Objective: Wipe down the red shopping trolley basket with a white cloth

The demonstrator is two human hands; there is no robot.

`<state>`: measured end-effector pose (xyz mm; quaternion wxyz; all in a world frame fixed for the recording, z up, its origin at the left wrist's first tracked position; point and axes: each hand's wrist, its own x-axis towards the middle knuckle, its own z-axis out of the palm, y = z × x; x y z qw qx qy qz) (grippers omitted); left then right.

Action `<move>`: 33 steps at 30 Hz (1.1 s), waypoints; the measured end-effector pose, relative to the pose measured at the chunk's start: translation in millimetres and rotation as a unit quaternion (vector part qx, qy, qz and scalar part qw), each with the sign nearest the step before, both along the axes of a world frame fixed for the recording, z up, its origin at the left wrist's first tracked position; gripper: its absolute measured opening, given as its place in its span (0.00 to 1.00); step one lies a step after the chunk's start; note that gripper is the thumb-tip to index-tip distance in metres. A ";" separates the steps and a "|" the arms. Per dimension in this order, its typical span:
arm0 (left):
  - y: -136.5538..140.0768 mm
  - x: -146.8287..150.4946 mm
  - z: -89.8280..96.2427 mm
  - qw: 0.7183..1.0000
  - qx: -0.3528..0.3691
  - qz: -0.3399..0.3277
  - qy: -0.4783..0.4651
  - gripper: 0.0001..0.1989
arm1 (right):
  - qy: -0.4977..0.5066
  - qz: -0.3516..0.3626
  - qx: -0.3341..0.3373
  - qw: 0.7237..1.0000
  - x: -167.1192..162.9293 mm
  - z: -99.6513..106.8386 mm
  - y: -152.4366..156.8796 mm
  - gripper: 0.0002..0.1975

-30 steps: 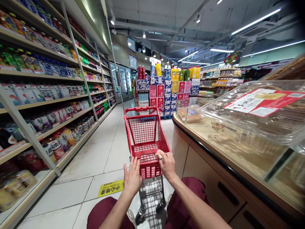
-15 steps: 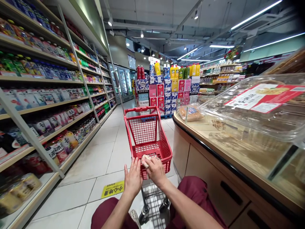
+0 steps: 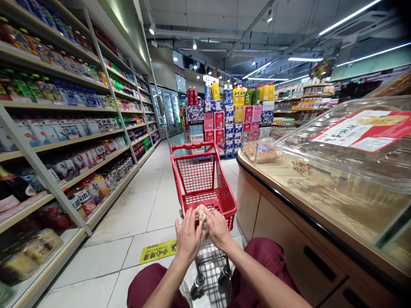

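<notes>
A red plastic shopping cart [image 3: 226, 194] stands just in front of my knees, its slotted basket facing me. At the basket's near edge, my right hand [image 3: 218, 229] grips a crumpled pale cloth [image 3: 202, 212], bunched between the two hands. Close beside it, my left hand [image 3: 186, 236] has its fingers stretched out over the near left part of the rim, their tips beside the cloth. Whether those fingertips press on the cart is hidden. The part of the basket under my hands cannot be seen.
Drink shelves [image 3: 105, 145] line the left side. A wooden display counter [image 3: 272, 205] with clear food boxes [image 3: 346, 128] curves along the right. Stacked drink cartons [image 3: 229, 128] stand ahead. A yellow floor sticker [image 3: 158, 251] lies left of the cart's wheels [image 3: 197, 285].
The cloth now sits bunched between both hands and hangs lower. My right hand has shifted slightly down and right. The whole view has swung a little to the left.
</notes>
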<state>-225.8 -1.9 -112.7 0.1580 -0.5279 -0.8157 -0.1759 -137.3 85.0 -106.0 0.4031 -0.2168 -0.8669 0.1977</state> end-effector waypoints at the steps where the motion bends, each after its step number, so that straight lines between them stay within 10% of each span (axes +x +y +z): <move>1: 9.7 7.8 2.3 1.000 0.005 -0.013 -0.012 0.27 | 0.015 0.015 -0.032 0.999 4.6 1.7 7.1 0.21; 8: 45.5 13.1 17.5 0.995 0.006 -0.092 -0.023 0.14 | -0.006 -0.142 -0.061 0.988 39.7 -6.4 65.6 0.22; 13: 18.8 -16.8 14.9 0.996 0.064 -0.055 -0.008 0.16 | 0.027 -0.107 -0.046 0.993 38.4 -15.1 62.3 0.22; 19: 53.8 22.5 -7.5 0.989 0.053 -0.131 0.039 0.18 | 0.092 -0.056 -0.039 0.993 37.5 -26.7 41.1 0.22; 26: 4.8 -10.1 2.2 0.994 0.079 -0.079 0.014 0.17 | 0.149 -0.056 -0.059 0.985 44.0 -31.1 35.4 0.21; 33: 46.0 29.2 -2.5 0.980 0.062 -0.187 0.014 0.16 | 0.183 -0.053 -0.086 0.978 43.0 -36.3 34.1 0.22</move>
